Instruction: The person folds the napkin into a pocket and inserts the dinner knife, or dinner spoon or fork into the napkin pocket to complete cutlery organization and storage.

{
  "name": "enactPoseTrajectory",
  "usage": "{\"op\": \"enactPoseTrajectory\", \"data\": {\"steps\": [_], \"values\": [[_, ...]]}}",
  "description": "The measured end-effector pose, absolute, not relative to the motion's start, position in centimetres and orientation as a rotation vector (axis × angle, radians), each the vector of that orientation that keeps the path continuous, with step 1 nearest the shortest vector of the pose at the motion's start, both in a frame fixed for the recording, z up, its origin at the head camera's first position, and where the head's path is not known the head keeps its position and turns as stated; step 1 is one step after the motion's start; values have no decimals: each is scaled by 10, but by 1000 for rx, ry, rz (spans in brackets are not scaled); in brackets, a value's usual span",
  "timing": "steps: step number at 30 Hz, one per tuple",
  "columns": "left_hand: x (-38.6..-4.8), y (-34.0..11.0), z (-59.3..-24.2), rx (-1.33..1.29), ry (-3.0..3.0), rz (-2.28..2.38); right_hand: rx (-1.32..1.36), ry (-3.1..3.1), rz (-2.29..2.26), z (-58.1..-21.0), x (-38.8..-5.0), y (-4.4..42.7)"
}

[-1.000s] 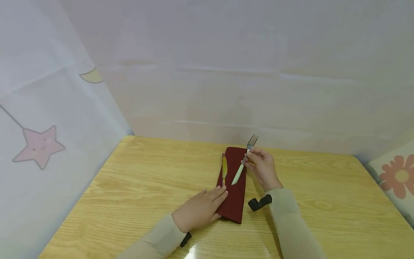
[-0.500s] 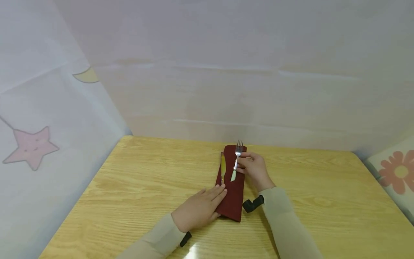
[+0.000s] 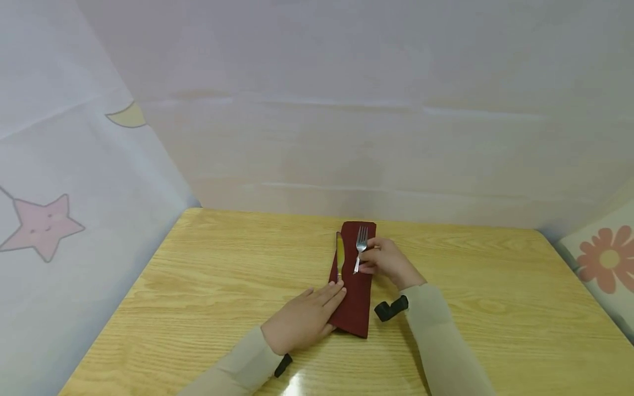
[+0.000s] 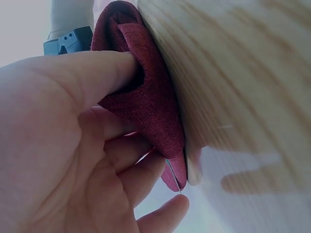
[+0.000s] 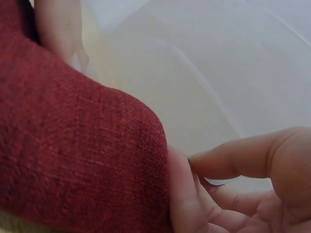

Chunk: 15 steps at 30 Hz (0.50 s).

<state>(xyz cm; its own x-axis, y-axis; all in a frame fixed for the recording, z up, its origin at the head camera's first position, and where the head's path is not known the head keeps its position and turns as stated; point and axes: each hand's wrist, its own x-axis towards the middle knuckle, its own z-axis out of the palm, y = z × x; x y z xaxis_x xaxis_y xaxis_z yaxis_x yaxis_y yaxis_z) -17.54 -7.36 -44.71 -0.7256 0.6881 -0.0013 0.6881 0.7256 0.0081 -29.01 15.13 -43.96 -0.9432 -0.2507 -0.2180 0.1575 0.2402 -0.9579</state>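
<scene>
A folded dark red napkin [image 3: 358,305] lies lengthwise on the table. My left hand [image 3: 299,322] is on its left near part, fingers extended over the top. In the left wrist view, the thumb [image 4: 104,73] reaches into the napkin's open fold, with the fingers on the outer side. Just beyond those fingertips is a table knife [image 3: 340,256], blade pointing away and handle out of sight. My right hand [image 3: 388,261] pinches a fork [image 3: 361,242] by its neck above the napkin's far half, tines pointing away. The fork's pale green handle is hidden, seemingly inside the napkin.
The wooden table [image 3: 223,264] meets a pale cloth backdrop [image 3: 317,137] behind and at both sides. A black wrist camera [image 3: 391,309] hangs from the right sleeve, close to the napkin's right edge.
My right hand has moved the fork left and down over the napkin. Its handle, visible before, has gone out of sight. The left hand has stayed on the napkin.
</scene>
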Motion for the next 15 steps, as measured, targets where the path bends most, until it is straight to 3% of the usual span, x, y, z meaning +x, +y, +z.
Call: {"op": "enactPoseTrajectory", "data": {"steps": [15], "values": [[-175,-74,-448,1180,2906,32,-27,2442,-1516,-446,-291,151]]}}
